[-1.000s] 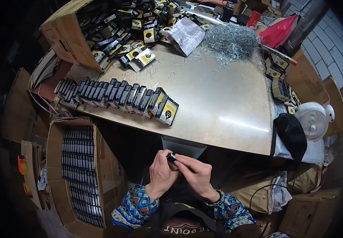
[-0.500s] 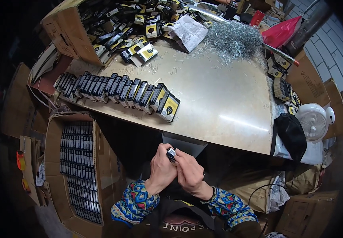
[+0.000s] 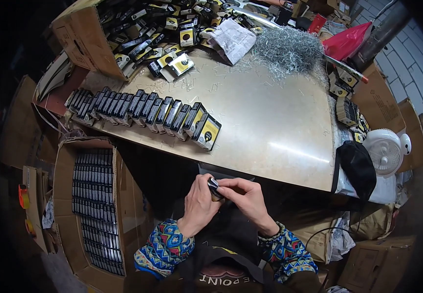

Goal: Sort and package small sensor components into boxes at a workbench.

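Observation:
Near the front of my body, below the table edge, my left hand (image 3: pixel 199 201) is wrapped around a small black and white carton (image 3: pixel 213 184), one end of it pointing up. My right hand (image 3: pixel 248 199) pinches that upper end with thumb and forefinger, by what looks like its flap. Most of the carton is hidden behind my fingers. On the table, a row of similar black and yellow cartons (image 3: pixel 154 115) stands along the left front edge, the closest one (image 3: pixel 207 135) leaning with its yellow face showing.
A heap of cartons (image 3: pixel 188 35) spills from a tipped cardboard box (image 3: pixel 80 40). Behind lie a crumpled paper sheet (image 3: pixel 232 41) and tangled metal wire pieces (image 3: pixel 288 50). A box packed with cartons (image 3: pixel 117 183) stands low left. A white fan (image 3: pixel 383 154) and black cloth (image 3: pixel 357 166) sit right.
My right hand has shifted slightly right and its fingers have moved from beside the carton to pinching its upper end. The left hand keeps its grip.

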`<state>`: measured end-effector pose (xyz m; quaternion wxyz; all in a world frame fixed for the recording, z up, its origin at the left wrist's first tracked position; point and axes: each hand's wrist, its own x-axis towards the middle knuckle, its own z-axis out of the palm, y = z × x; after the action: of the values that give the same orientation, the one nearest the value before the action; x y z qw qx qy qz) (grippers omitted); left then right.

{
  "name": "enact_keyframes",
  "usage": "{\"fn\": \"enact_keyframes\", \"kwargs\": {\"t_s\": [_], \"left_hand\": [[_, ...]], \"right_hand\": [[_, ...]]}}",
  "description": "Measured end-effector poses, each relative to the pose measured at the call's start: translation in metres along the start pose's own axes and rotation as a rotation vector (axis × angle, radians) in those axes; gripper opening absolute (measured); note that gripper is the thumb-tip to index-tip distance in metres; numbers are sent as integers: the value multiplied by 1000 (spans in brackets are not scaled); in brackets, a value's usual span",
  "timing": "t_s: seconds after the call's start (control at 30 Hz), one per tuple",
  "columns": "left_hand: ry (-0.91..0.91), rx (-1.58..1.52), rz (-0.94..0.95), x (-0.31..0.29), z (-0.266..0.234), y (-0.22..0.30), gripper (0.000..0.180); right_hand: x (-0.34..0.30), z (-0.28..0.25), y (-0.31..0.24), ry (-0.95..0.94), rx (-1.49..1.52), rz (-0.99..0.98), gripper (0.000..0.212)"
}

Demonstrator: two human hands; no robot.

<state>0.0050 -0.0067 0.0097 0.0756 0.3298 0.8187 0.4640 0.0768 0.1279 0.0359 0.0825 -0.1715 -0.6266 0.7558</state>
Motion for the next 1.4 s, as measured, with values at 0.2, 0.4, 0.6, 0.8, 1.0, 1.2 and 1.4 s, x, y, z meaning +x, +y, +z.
{"fn": "enact_keyframes", "kwargs": {"t_s": [0.2, 0.4, 0.6, 0.8, 1.0, 1.2, 1.4], "left_hand": [[-2, 16, -24, 0, 1, 4, 64], [-6, 34, -20, -3, 2, 5, 65], [26, 101, 1, -2, 4, 1, 58], [61, 18, -53, -6, 7, 3, 56], [44, -25, -118, -6, 7, 3, 54], [36, -27, -101, -6, 6, 5, 53], [135, -66, -44, 1, 9, 7, 63]], "right_hand": [[0, 7, 5, 195, -364, -178, 15], [5, -1, 8, 201, -191, -55, 14], [3, 10, 15, 157, -272, -300, 13], [-1, 10, 5, 155, -359, -205, 12], [2, 2, 6, 85, -443, -359, 13], [4, -7, -4, -109, -547, -430, 15], [0, 5, -1, -4, -676, -635, 27]]}}
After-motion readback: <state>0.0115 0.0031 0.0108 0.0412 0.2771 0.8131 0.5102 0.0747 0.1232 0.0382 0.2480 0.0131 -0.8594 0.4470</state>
